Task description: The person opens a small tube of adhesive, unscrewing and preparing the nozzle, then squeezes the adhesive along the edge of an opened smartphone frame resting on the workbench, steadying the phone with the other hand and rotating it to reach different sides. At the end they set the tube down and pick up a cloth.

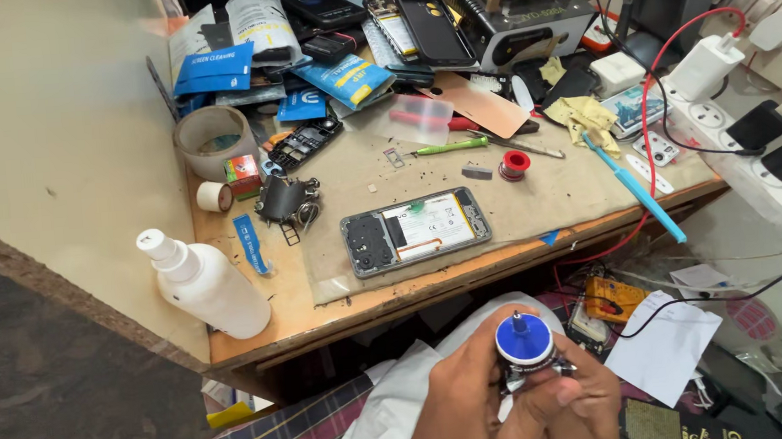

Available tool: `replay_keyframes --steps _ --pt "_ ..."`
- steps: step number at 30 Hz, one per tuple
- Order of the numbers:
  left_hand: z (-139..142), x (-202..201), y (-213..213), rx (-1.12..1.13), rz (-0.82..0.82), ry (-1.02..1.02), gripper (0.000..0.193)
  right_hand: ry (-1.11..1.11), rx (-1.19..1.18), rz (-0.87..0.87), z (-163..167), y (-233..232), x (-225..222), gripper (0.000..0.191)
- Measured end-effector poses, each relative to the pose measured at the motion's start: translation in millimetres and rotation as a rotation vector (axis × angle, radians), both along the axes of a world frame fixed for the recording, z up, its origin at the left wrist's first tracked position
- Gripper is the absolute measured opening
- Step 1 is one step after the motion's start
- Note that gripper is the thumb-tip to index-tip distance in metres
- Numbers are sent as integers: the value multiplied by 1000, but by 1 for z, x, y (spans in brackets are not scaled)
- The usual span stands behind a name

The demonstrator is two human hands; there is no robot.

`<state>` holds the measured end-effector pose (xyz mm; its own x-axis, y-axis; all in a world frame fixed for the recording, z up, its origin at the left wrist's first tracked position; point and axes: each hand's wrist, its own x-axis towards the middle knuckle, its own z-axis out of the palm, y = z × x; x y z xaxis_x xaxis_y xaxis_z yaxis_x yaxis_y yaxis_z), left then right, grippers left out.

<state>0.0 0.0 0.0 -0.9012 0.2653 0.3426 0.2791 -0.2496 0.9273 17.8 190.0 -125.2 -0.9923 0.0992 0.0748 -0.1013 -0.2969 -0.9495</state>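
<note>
Head view: at six o'clock, below the desk (261,334) edge, I log both hands over the lap, left hand (464,407) and right hand (569,404) each with grip clamped on a blue-capped metal tool (522,348), cap upward, seemingly for steadiness. At centre, an opened phone (415,230) lies flat, glossy internals exposed, on a worn tan mat; a matte white plastic spray bottle (205,283) lies at eight o'clock.

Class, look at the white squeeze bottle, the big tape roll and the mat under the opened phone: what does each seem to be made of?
White squeeze bottle: probably plastic, with an opaque, softly glossy body and moulded nozzle.
Big tape roll: likely paper or masking tape, matte beige with a hollow centre.
Mat under the opened phone: seemingly soft rubber or fabric, dull tan, stained, lying flat; uncertain.
</note>
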Motion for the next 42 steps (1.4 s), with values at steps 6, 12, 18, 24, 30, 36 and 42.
replay_keyframes --steps 6,12,18,24,30,36,42 --pt "-5 -3 -1 23 45 49 53 82 -11 12 36 -28 -2 51" --pt "-14 -5 -3 -70 145 36 46 50 71 -26 42 -46 -4 48" --pt "-40 -25 -20 -69 117 -64 60 60 -352 5 21 -83 -32 44" --pt "-81 -29 -44 -7 275 68 63 -32 -376 58 14 -107 -37 42" --pt "-103 -28 -47 -148 370 -54 47 -35 -197 159 30 -92 -63 43" --pt "-92 -30 -69 -176 289 44 44 -40 57 361 66 -94 -67 36" --pt "-98 -29 -78 -468 470 -39 34 171 1023 141 120 -14 -165 17"
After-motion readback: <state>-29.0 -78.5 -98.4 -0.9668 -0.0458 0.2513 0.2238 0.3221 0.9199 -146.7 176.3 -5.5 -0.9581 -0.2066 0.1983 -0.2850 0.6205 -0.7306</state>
